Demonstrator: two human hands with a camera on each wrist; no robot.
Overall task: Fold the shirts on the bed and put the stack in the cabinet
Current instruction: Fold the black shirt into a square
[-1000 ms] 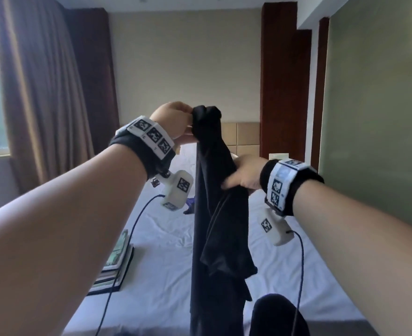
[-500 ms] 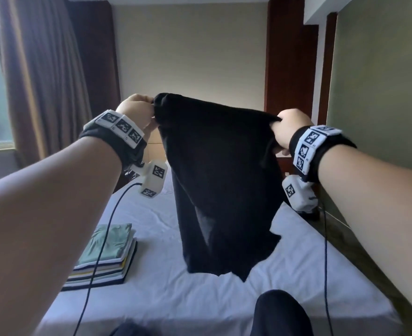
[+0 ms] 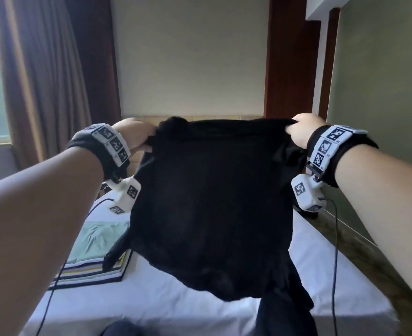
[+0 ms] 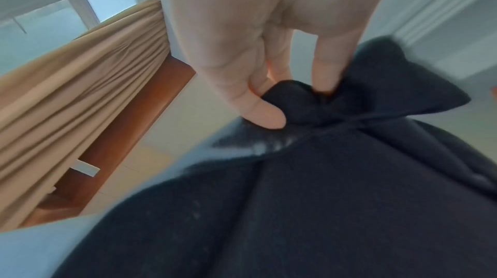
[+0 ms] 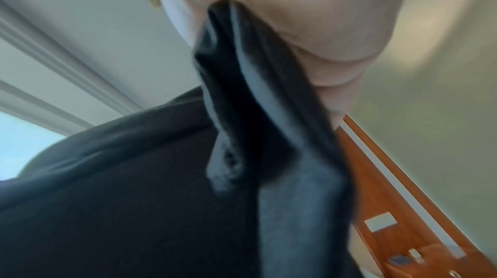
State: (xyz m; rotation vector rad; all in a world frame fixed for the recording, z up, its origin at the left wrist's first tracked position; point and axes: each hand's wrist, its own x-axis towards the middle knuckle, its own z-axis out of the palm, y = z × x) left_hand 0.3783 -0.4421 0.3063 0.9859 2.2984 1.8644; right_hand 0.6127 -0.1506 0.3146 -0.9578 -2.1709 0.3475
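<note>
A black shirt hangs spread wide in the air above the white bed. My left hand pinches its top left corner, and in the left wrist view the fingers bunch the black cloth. My right hand grips the top right corner; the right wrist view shows a fold of the shirt clamped under the palm. Its lower edge hangs just above the mattress. A stack of folded shirts, pale green on top, lies on the bed at the left, partly hidden by the black one.
Brown curtains and a window fill the left side. A wooden panel and a green wall stand at the right. Cables trail from both wrist cameras across the bed. A dark shape sits at the bottom edge.
The shirt hung in a narrow bunch from my left hand a second ago. My right hand took a corner and moved right, and both hands lowered, stretching the shirt flat.
</note>
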